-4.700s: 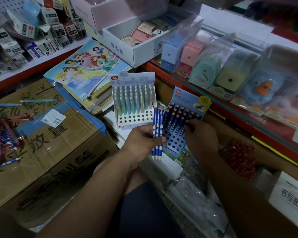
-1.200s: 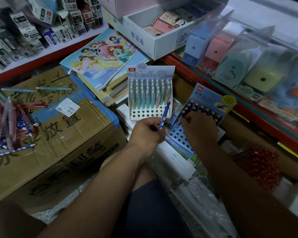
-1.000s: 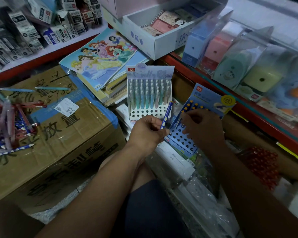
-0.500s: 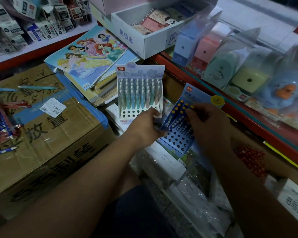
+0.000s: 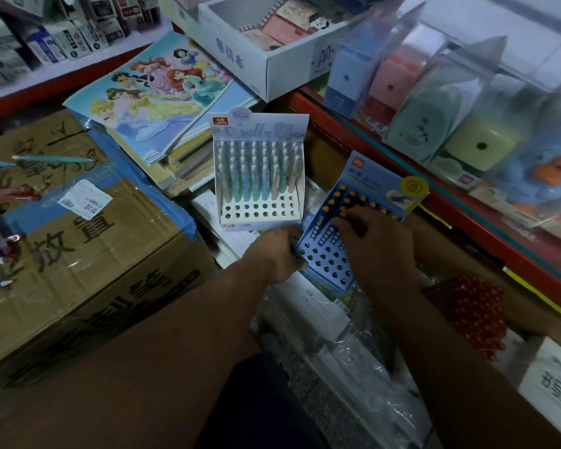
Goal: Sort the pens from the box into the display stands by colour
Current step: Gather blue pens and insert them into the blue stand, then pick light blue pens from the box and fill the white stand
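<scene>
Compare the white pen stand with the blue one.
The white stand holds pastel pens; the blue stand holds blue pens with orange tips. The white stand faces the camera squarely; the blue stand sits skewed, the right hand on its pens. Both have empty front holes.

The left hand [image 5: 277, 254] and right hand [image 5: 379, 251] are bare, as are both forearms. Over the lap lies dark navy cloth [image 5: 256, 403].
</scene>
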Demonstrator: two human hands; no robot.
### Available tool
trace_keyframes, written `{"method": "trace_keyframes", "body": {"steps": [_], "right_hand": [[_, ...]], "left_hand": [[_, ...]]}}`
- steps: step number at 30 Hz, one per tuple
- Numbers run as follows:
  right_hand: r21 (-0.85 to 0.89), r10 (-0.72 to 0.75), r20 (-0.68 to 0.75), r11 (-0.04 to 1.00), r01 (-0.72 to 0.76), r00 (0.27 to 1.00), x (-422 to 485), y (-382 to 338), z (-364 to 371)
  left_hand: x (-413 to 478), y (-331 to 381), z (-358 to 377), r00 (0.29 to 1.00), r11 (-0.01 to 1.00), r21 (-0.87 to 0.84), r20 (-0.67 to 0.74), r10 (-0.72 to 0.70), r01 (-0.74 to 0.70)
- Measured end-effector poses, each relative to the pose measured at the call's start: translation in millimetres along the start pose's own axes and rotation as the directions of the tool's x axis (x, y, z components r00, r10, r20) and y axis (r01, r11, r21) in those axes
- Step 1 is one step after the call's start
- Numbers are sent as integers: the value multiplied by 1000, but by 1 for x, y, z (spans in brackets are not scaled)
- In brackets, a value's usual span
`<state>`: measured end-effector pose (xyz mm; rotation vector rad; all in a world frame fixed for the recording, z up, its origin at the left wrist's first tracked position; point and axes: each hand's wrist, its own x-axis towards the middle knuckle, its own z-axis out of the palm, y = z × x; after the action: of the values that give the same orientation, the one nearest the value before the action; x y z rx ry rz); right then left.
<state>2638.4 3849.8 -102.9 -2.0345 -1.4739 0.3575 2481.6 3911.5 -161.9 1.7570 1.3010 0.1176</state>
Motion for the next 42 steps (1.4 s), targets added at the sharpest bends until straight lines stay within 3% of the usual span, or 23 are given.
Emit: {"method": "trace_keyframes", "body": {"steps": [5,12,20,24,28,33,42], "right_hand": [[-77,50,23,996,-48,998,-1,1,15],[-78,54,-1,995,-54,999,1,2,21],[28,68,26,997,-69,997,-34,13,-1],[70,25,66,997,-29,998,-45,4,-16],[100,-142,96,986,132,985,-42,-24,-17],[143,-433,156,899,414,888,-36,-91,7],[255,-669,385,739,624,635,-52,-221,100]], "left_hand": [[3,-2,2,1000,1000,-9,10,18,-18],[-2,1,5,998,993,110,-22,50,-48],[-9,4,3,998,996,74,-45,46,-42],[-18,10,-10,986,998,-23,-163,47,-51],[-42,17,-44,932,985,-119,-356,74,-124],[-103,-9,-98,828,933,-247,-555,85,-261],[-225,-143,-193,608,971,-238,-765,-211,37]]}}
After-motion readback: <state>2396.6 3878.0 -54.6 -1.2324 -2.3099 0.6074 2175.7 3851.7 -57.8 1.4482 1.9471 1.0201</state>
